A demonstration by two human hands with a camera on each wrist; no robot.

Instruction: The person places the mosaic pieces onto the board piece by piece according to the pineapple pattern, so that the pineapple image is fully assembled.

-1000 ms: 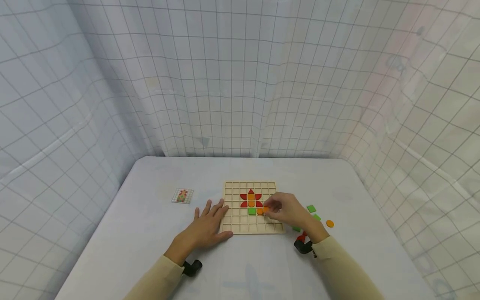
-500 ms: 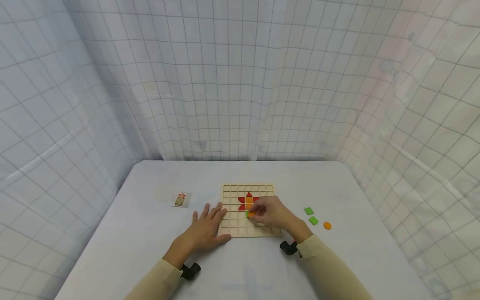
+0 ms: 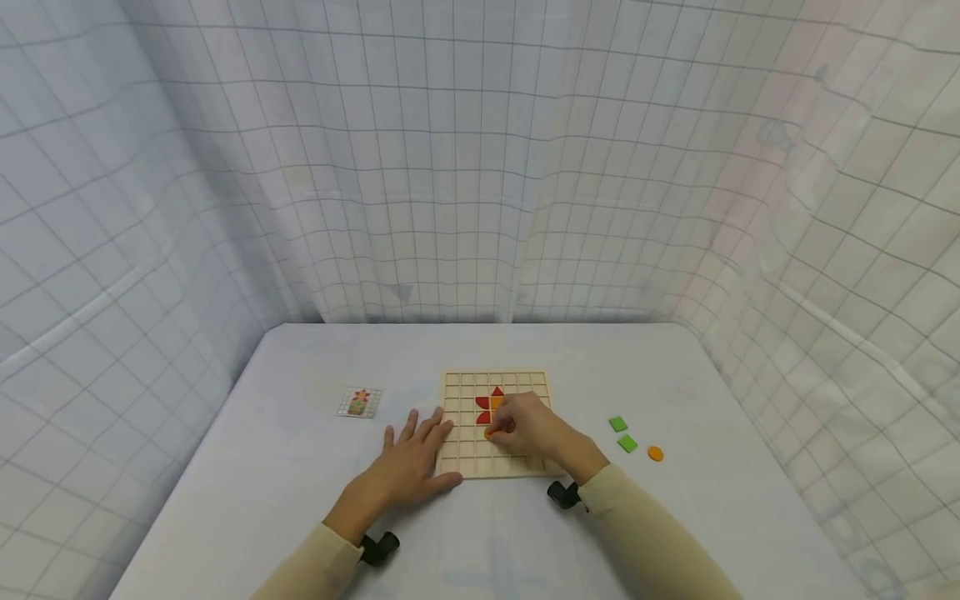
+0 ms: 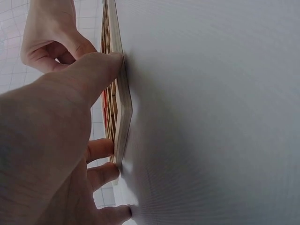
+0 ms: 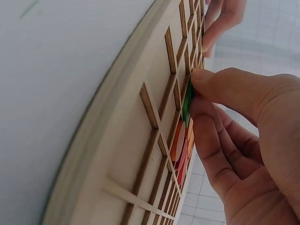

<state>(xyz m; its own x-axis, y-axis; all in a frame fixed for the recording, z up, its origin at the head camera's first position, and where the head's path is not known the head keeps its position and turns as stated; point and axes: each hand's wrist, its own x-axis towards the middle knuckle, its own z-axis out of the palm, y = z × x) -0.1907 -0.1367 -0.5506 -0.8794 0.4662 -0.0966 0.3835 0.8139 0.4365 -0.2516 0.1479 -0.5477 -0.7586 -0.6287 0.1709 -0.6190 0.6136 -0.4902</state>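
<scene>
Now, right hand (image 3: 536, 429) sits over the centre of the wooden grid board (image 3: 457, 462), w/ thumb and forefinger pinching a green tile (image 5: 188, 99) on edge in a cell beside the orange and red pieces (image 3: 486, 403). Left hand (image 3: 408, 458) lies flat, fingers straight (thumb against the board's lower-left edge). Two green squares (image 3: 622, 433) and an orange disc (image 3: 656, 453) lie right of the board.
</scene>
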